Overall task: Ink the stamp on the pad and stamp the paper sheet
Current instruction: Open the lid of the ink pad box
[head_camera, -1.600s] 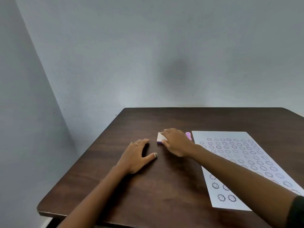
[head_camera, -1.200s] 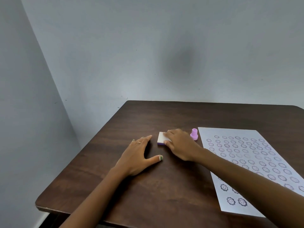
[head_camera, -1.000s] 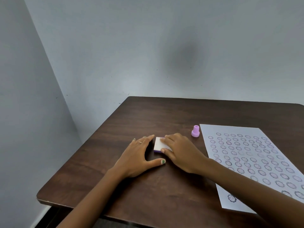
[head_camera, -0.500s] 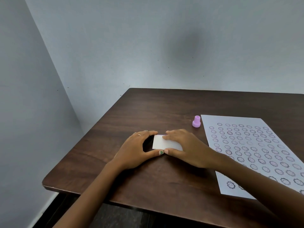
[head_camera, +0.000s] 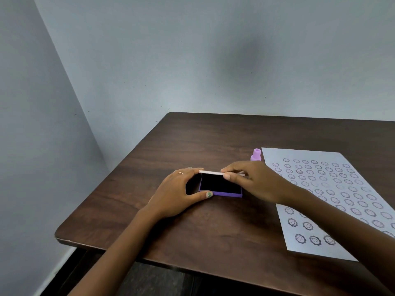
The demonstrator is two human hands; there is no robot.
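A purple ink pad (head_camera: 218, 186) lies on the dark wooden table (head_camera: 213, 227) with its black ink surface showing. Its white lid (head_camera: 210, 172) stands raised along the far edge, pinched by the fingers of my right hand (head_camera: 254, 180). My left hand (head_camera: 177, 193) clasps the pad's left end, thumb on the front corner. The small pink stamp (head_camera: 255, 155) stands upright behind my right hand, untouched. The paper sheet (head_camera: 333, 195), covered with several rows of round stamp marks, lies to the right.
Grey walls meet in a corner behind and to the left of the table. The table's front edge and rounded left corner (head_camera: 62, 236) are close to my left forearm. The dark floor shows below.
The pad was slid nearer and toward my left hand, away from the stamp. My left hand took hold of it and my right hand lifted the white lid, uncovering the black ink.
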